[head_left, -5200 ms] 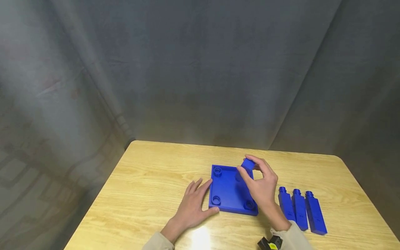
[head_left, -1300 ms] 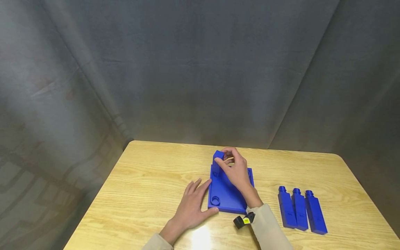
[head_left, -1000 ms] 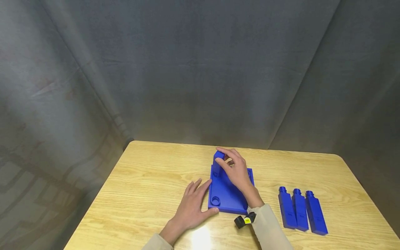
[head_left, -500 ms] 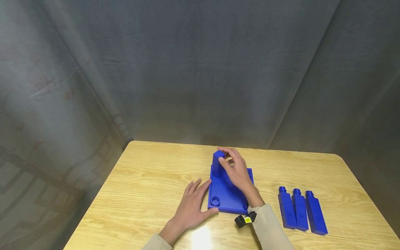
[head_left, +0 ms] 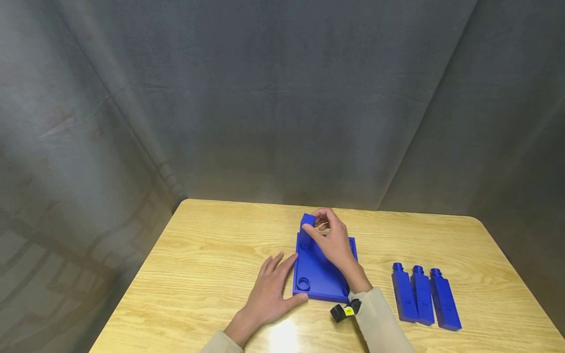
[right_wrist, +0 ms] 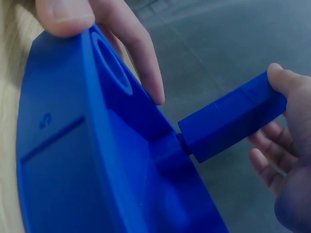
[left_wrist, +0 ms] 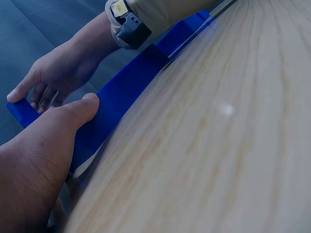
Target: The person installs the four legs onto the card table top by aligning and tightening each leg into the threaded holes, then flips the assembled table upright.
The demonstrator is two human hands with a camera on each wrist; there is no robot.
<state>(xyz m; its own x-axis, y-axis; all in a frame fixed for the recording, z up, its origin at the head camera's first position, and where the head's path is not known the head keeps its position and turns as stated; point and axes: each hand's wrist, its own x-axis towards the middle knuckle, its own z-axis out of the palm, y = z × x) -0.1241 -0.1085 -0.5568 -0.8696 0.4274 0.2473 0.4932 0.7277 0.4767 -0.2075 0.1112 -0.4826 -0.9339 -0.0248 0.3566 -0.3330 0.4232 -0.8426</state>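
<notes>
A blue square base (head_left: 324,274) with raised rims and ring sockets lies on the table. My right hand (head_left: 333,240) pinches a blue square leg (head_left: 306,230) between thumb and fingers near its top. The leg stands upright at the base's far left corner, its narrow neck (right_wrist: 183,144) down at the socket in the right wrist view. My left hand (head_left: 270,294) is spread around the near left corner, thumb (left_wrist: 87,109) on the front wall and fingers along the left side. Between them sits an unfilled ring socket (head_left: 303,283). My right forearm hides the near right corner.
Three more blue legs with threaded necks, a left one (head_left: 404,296), a middle one (head_left: 422,296) and a right one (head_left: 446,301), lie side by side to the right of the base. Grey curtain (head_left: 282,108) hangs behind the wooden table (head_left: 212,245).
The leg has gone from a tilt over the far right corner to upright at the far left one. There my right thumb and fingers shifted around its top and back. My left hand stayed.
</notes>
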